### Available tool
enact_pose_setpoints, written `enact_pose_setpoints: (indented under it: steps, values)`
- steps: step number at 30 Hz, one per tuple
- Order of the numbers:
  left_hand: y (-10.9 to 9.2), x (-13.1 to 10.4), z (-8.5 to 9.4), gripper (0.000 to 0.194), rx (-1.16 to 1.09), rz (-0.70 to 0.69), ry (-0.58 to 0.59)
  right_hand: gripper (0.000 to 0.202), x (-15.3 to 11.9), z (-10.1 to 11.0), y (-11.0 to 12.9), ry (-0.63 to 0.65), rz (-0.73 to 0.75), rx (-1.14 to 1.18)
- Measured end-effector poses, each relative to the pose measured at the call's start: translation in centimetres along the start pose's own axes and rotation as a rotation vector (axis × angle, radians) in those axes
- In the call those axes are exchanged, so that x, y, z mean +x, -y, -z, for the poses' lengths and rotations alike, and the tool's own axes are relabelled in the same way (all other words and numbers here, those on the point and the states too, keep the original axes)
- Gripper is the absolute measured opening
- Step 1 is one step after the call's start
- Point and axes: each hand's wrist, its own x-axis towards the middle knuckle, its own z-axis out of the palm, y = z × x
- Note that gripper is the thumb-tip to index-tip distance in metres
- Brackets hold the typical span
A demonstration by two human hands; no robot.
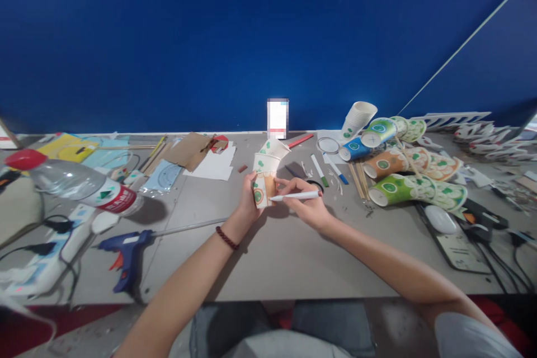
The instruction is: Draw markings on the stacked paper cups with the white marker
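My left hand (249, 197) is wrapped round a joined set of paper cups (267, 164), held above the middle of the table. The lowest cup carries a green round emblem and is partly orange; the upper ones are white with green leaf prints and tilt to the right. Between the fingers of my right hand (308, 205) is a white marker (297, 196) with a reddish end. Its tip points left and meets or nearly meets the orange part of the lowest cup. Whether it touches I cannot tell.
Coloured paper-cup figures (394, 189) lie on the right, near a stack of white cups (359, 118). Two capped markers (319, 170), wooden sticks (358, 180) and a phone (465, 251) are there too. On the left are a blue glue gun (130, 249), a bottle (79, 182), a power strip (50, 254) and cardboard (191, 148).
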Motion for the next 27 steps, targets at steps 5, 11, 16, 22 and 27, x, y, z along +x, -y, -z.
enact_pose_setpoints:
  steps: [5, 11, 16, 22, 27]
  values:
    - [0.1, 0.1, 0.3, 0.027, -0.012, -0.010, -0.004, 0.006, 0.0, 0.1, -0.3, -0.012, -0.010, -0.014]
    - [0.0, 0.0, 0.2, 0.030, -0.023, 0.030, -0.008, 0.008, -0.1, 0.1, -1.0, 0.049, 0.009, 0.003]
    - [0.1, 0.2, 0.3, 0.026, -0.017, -0.020, 0.007, 0.006, -0.1, 0.0, -0.6, 0.006, -0.017, 0.002]
    - [0.0, 0.0, 0.3, 0.032, 0.011, 0.022, 0.008, 0.009, -0.1, 0.1, -0.6, 0.070, 0.033, -0.035]
    - [-0.2, -0.2, 0.0, 0.030, 0.008, 0.014, -0.006, 0.007, -0.2, 0.1, -0.8, 0.039, 0.010, 0.009]
